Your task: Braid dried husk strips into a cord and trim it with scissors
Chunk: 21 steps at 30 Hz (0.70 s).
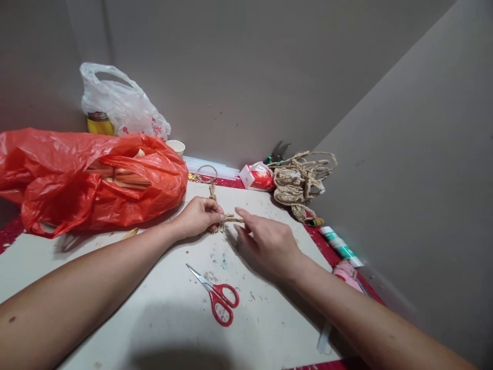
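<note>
My left hand (200, 217) is closed, with thumb and fingers pinching a braided straw cord (232, 219) just above the white board. One part of this cord runs up behind the hand to a thin ring (207, 173); another end points right. Around that right end, my right hand (265, 237) has its thumb and forefinger apart, slightly blurred; no firm grip shows. Red-handled scissors (216, 295) lie below both hands, blades toward the upper left. The part of the cord under my left fingers is hidden.
At left, a red plastic bag (88, 190) holds dried husk-like strips. A white bag (119, 103) and a cup (176, 147) stand behind it. Back right are a tissue pack (257, 176), a bundle of braided straw cord (295, 185) and a green-and-white roll (341, 245), near the walls.
</note>
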Available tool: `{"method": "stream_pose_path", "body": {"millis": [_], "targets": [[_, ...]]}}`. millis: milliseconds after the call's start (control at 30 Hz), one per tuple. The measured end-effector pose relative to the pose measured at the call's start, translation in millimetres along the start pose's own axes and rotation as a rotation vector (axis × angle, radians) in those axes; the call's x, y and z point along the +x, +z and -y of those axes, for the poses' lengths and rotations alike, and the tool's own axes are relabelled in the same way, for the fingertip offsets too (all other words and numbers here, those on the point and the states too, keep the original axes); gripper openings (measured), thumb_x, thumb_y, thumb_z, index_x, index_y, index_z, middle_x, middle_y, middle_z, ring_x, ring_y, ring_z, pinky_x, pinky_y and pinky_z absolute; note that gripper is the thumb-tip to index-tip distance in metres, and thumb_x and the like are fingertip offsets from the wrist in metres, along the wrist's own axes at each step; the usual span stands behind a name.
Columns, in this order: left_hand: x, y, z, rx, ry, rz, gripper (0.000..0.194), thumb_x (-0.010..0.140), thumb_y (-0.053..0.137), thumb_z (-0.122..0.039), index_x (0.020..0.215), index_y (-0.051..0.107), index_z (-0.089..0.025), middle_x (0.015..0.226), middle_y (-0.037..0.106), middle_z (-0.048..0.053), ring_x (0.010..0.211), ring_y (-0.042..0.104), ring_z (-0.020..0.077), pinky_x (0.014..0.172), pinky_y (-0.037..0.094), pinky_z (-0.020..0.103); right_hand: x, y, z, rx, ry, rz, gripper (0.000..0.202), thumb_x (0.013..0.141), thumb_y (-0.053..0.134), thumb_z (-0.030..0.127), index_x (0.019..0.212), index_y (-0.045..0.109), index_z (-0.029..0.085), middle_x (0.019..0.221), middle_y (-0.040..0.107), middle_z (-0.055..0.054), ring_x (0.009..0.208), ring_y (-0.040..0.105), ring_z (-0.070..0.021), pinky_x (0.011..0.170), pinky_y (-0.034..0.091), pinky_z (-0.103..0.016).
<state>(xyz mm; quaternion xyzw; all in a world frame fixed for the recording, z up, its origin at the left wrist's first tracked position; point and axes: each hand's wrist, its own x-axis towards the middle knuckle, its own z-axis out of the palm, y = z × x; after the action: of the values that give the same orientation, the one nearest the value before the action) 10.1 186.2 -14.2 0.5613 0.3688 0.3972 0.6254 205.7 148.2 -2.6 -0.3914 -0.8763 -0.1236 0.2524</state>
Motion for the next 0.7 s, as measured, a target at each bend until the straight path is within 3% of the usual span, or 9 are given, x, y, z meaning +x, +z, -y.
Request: {"method": "stream_pose_path", "body": {"millis": [67,133,300,433,600,700], "targets": [[0.1,-0.8,0.8,-0.005,-0.001,0.002,0.009,0.071,0.063,-0.013,0.066,0.056,-0.011,0.049,0.054,-0.003,0.042,0.048,0.0054,0.043,0.038,0.018,3.7,4.9,0.1,-0.181,-0.142,0.088,0.036,0.089,0.043,0.018,0.123,0.051,0.009,0.071,0.064,-0.006,0.061,0.055,-0.0155,0.056,0.036,-0.027],[0.4,-1.3,1.6,-0.01,0.001,0.007,0.009,0.071,0.063,-0.013,0.066,0.056,-0.011,0.049,0.054,-0.003,0.042,0.047,0.005,0.044,0.038,0.018,9.9,7.3,0.0,-0.265,-0.167,0.166,0.034,0.089,0.041,0.014,0.119,0.053,0.008,0.07,0.064,-0.007,0.059,0.054,-0.016,0.054,0.033,-0.028],[2.1,-1.9,2.8,0.013,0.016,0.025,0.008,0.069,0.063,-0.014,0.065,0.056,-0.011,0.05,0.053,-0.003,0.042,0.046,0.0052,0.043,0.037,0.019,19.8,6.4,-1.5,-0.094,0.0,0.351,0.018,0.088,0.04,0.016,0.085,0.058,0.015,0.069,0.061,-0.004,0.056,0.048,-0.0127,0.053,0.027,-0.026],[2.1,-1.3,5.5,0.096,0.059,0.044,0.008,0.07,0.061,-0.017,0.067,0.056,-0.012,0.05,0.051,-0.004,0.044,0.045,0.0066,0.046,0.037,0.02,21.7,10.2,2.2,0.413,0.312,0.346,0.023,0.087,0.041,0.028,0.067,0.048,0.019,0.056,0.047,0.002,0.05,0.039,-0.0099,0.052,0.028,-0.024],[-2.8,1.0,8.3,0.594,0.372,-0.037,0.009,0.072,0.053,-0.011,0.071,0.062,-0.014,0.065,0.059,0.0,0.06,0.049,0.0098,0.059,0.038,0.022,27.1,15.2,13.8,1.439,1.043,0.46,0.014,0.073,0.045,0.026,0.061,0.042,0.02,0.043,0.03,0.009,0.034,0.017,-0.0051,0.036,0.012,-0.021],[-4.6,1.3,8.6,0.671,0.41,-0.024,0.011,0.072,0.052,-0.01,0.072,0.062,-0.015,0.066,0.06,0.0,0.062,0.049,0.0104,0.061,0.037,0.023,27.4,11.1,15.9,1.683,1.19,0.529,0.013,0.071,0.05,0.025,0.062,0.042,0.019,0.04,0.029,0.011,0.032,0.013,-0.0038,0.034,0.007,-0.019]]}}
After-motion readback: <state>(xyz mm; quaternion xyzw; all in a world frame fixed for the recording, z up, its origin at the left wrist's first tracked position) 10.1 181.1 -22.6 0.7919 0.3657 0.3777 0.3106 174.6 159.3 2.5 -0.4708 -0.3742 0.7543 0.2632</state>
